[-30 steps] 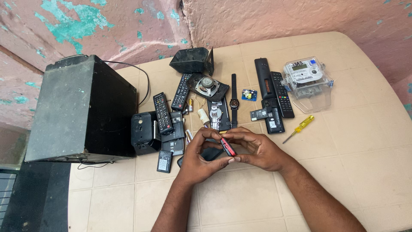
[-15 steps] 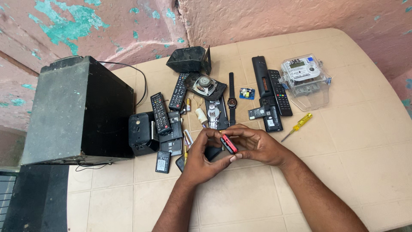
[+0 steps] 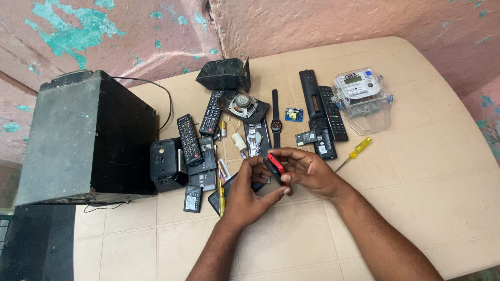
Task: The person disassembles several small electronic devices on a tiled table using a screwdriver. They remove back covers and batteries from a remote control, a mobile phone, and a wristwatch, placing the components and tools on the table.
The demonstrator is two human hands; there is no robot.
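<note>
Both my hands meet over the middle of the beige table point(image 3: 416, 171). My left hand point(image 3: 249, 193) and my right hand point(image 3: 307, 171) together grip a small red and black device point(image 3: 276, 167), held edge-up between the fingertips. Under my left hand lies a dark phone-like slab point(image 3: 221, 195), partly hidden. A yellow-handled screwdriver point(image 3: 355, 153) lies just right of my right hand. A small yellow tool point(image 3: 221, 196) lies by my left wrist.
A big black speaker box point(image 3: 88, 138) stands at the left. Behind my hands lie several remote controls point(image 3: 188, 139), a wristwatch point(image 3: 275, 124), a loose speaker cone point(image 3: 244, 105), a black housing point(image 3: 223, 74), a small blue circuit board point(image 3: 294, 114), a battery point(image 3: 192, 198) and a clear electricity meter point(image 3: 362, 93).
My hands have stayed together over the table while turning the red and black device slightly; the view has shifted a little. Nothing else on the table moved.
</note>
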